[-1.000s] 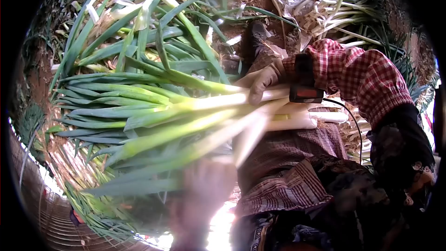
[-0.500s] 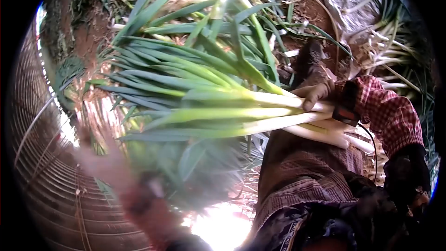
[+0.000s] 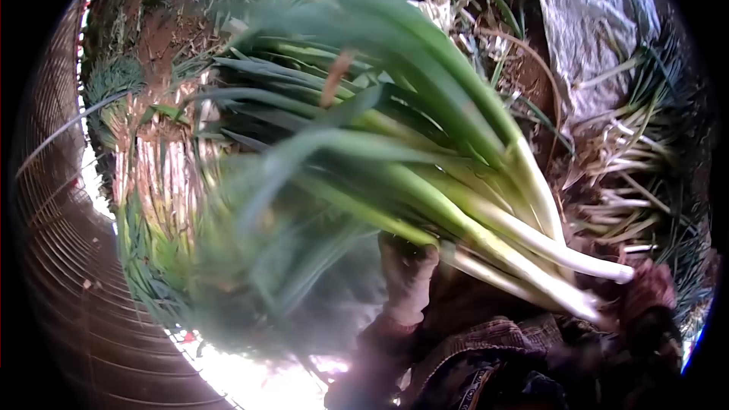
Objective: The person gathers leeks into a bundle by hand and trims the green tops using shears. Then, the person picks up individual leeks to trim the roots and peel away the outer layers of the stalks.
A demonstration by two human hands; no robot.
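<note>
A large bundle of long green leaf onions (image 3: 456, 197) lies slanting across the middle, its leaves up and left, its white stalk ends at lower right. Under the lower side of the bundle is my left hand (image 3: 408, 277), closed on the stalks, its fingers partly covered by them. My right hand (image 3: 645, 288) is at the white ends on the right, dark and blurred. Its fingers are hidden, so its hold cannot be made out. Several leaves are smeared by motion at the top and left.
Bundled onions with pale stalks (image 3: 163, 175) lie on the left beside a curved ribbed sheet (image 3: 76, 281). At upper right is a silvery sheet (image 3: 588, 30), with more loose onions (image 3: 626, 205) below it. Leaf scraps and brown soil (image 3: 171, 23) lie behind.
The bundle has tilted, its white ends now lower and further right. My left hand has come from the far left to the stalks. My right hand has moved down and right.
</note>
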